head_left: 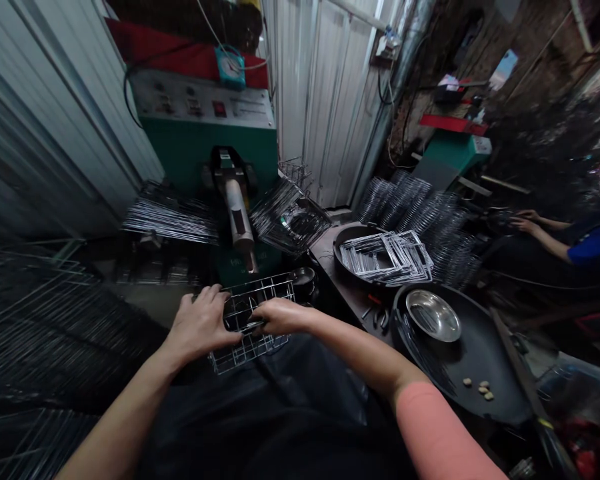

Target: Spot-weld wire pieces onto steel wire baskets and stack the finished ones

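Observation:
A small wire basket (267, 345) of welded metal rods sits tilted over my lap, in front of the machine. My left hand (203, 325) grips its left end, thumb on the near side and fingers over the far side. Reaching across from the right, my right hand (280, 316) has its fingers curled in at the basket's middle wires; the fingertips are partly hidden. Just beyond the basket is the welding machine's pale, rod-like arm (239, 213), its tip pointing down toward the basket. A small dark bowl (303, 275) is by the basket's right far corner.
Wire frames (170, 217) are piled left of the machine arm, with more wire baskets (293, 213) on its right. A round pan (337, 253) holds square wire frames. A larger black tray (485, 340) carries a metal bowl (433, 315). At right, another person's hands (527, 222) are visible.

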Action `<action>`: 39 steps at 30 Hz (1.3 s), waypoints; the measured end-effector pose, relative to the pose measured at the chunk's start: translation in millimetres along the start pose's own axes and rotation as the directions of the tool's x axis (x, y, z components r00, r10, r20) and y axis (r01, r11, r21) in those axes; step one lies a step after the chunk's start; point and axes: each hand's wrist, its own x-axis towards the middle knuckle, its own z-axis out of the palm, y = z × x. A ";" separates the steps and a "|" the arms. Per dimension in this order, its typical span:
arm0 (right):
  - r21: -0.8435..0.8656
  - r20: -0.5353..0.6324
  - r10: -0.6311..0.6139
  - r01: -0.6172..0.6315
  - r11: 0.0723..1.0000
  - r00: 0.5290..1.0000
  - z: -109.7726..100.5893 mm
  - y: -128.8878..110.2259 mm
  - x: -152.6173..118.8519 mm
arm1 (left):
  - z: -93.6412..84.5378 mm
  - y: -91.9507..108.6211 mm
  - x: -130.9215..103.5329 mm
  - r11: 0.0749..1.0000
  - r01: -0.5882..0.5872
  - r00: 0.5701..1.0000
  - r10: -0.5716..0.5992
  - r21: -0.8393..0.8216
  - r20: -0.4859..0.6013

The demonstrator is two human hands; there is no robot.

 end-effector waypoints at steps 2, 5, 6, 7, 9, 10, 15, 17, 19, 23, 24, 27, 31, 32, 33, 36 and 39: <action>-0.027 -0.013 0.011 -0.012 1.000 1.000 0.0 2.1 2.7 | 0.5 -2.0 3.9 1.000 0.009 1.000 -0.009 -0.001 0.011; -0.107 -0.042 0.029 -0.034 0.994 0.999 0.6 3.5 6.9 | 2.5 -4.7 10.3 1.000 0.016 1.000 -0.016 0.004 0.017; -0.132 -0.053 0.030 -0.037 0.991 0.998 1.1 3.9 8.4 | 3.5 -5.8 12.6 1.000 0.017 1.000 -0.017 0.001 0.014; -0.153 -0.063 0.028 -0.038 0.988 0.998 2.0 4.6 10.0 | 4.5 -7.1 14.9 1.000 0.018 1.000 -0.018 -0.005 0.009; -0.183 -0.085 0.021 -0.037 0.982 0.996 4.2 6.8 13.1 | 6.7 -9.7 19.3 1.000 0.012 1.000 -0.012 -0.025 -0.007; -0.193 -0.094 0.017 -0.035 0.980 0.995 5.4 8.2 14.4 | 7.7 -10.9 21.2 0.999 0.006 1.000 -0.007 -0.035 -0.014; -0.205 -0.140 -0.006 -0.023 0.978 0.990 8.3 13.6 15.4 | 14.1 -15.3 26.6 0.998 -0.016 0.999 0.013 -0.068 -0.042; -0.194 -0.158 -0.011 -0.020 0.981 0.987 7.6 14.1 13.8 | 17.4 -16.7 28.0 0.996 -0.018 0.998 0.013 -0.083 -0.061; -0.188 -0.168 -0.007 -0.025 0.982 0.986 6.4 14.3 12.4 | 19.9 -18.0 30.0 0.995 -0.023 0.997 0.017 -0.092 -0.070; -0.204 -0.168 0.014 -0.049 0.978 0.986 3.9 16.4 12.2 | 20.0 -20.4 36.4 0.995 -0.035 0.997 0.029 -0.095 -0.073; -0.211 -0.165 0.021 -0.056 0.976 0.986 3.3 17.3 12.7 | 19.3 -20.9 38.3 0.995 -0.034 0.997 0.027 -0.093 -0.069; -0.225 -0.171 0.036 -0.074 0.972 0.985 1.3 20.3 15.6 | 17.5 -22.8 44.2 0.996 -0.031 0.998 0.026 -0.081 -0.060; -0.218 -0.188 0.049 -0.091 0.972 0.981 -3.7 25.0 22.3 | 17.2 -26.0 53.6 0.999 -0.022 0.998 0.019 -0.046 -0.065; -0.219 -0.188 0.056 -0.097 0.971 0.981 -5.2 26.3 24.2 | 17.3 -26.9 56.3 0.999 -0.016 0.998 0.013 -0.044 -0.066; -0.219 -0.187 0.063 -0.104 0.970 0.980 -6.6 27.4 26.1 | 17.2 -27.7 58.9 0.999 -0.010 0.998 0.007 -0.049 -0.064; -0.206 -0.204 0.066 -0.109 0.972 0.977 -7.6 29.8 30.2 | 17.3 -30.0 65.1 0.994 0.009 1.000 -0.010 -0.110 -0.017; -0.221 -0.229 0.061 -0.113 0.969 0.972 -2.1 29.3 30.6 | 18.7 -31.8 66.5 0.989 0.020 0.999 -0.016 -0.149 0.031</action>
